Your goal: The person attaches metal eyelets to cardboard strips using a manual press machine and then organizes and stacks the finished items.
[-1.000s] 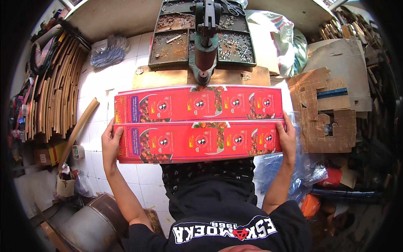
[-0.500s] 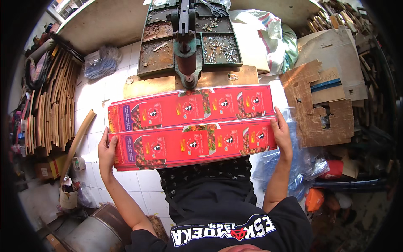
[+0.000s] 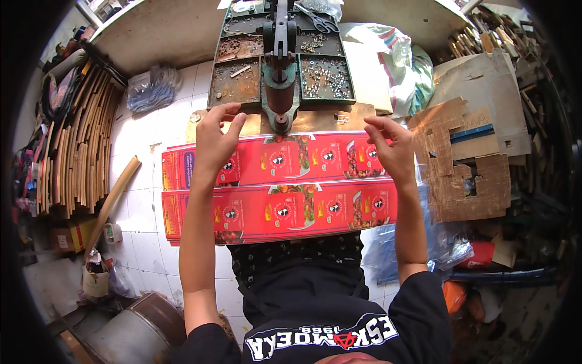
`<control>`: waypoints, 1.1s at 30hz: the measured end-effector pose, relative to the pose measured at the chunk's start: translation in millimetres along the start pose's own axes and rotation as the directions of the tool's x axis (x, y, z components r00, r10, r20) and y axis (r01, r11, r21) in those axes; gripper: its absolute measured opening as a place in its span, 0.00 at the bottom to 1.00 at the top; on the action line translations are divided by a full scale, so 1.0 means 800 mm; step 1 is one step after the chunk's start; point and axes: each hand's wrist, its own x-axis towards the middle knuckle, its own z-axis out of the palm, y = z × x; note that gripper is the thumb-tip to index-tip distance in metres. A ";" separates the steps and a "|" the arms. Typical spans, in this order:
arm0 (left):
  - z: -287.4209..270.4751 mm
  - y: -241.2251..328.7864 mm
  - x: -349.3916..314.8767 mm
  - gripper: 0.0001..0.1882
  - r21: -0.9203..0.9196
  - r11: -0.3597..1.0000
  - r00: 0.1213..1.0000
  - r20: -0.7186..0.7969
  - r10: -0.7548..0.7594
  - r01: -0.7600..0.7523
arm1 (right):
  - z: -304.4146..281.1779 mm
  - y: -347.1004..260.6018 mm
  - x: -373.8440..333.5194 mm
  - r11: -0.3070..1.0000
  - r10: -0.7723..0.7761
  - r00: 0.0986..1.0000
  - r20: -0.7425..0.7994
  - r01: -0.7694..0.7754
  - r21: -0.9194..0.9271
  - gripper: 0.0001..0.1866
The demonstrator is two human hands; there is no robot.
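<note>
Two long stacks of red printed sheets, the far stack [image 3: 309,161] and the near stack [image 3: 303,212], lie side by side in front of me. My left hand [image 3: 218,141] is raised over the left part of the far stack, fingers loosely bent and thumb apart, with nothing in it. Over the right end hovers my right hand [image 3: 394,145], its fingers curved and thumb apart, also holding nothing. Just beyond the sheets' far edge stands a dark green hand press [image 3: 282,91], its base close to the far stack.
Behind the press, a compartmented metal tray [image 3: 327,82] holds small metal rings, with scissors [image 3: 318,21] at its top. Cardboard pieces [image 3: 488,194] lie at right, near clear plastic bags [image 3: 388,249]. Stacked cardboard strips [image 3: 76,145] and a curved strip [image 3: 112,203] are at left.
Both hands have let go of the sheets' ends and moved inward and away from me, above the far stack. The sheets lie almost where they were.
</note>
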 end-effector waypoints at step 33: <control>0.068 -0.051 0.003 0.06 0.126 0.989 0.995 -0.082 -0.064 0.074 | 0.110 0.087 0.209 0.657 -0.105 0.937 0.334 0.317 -0.684 0.06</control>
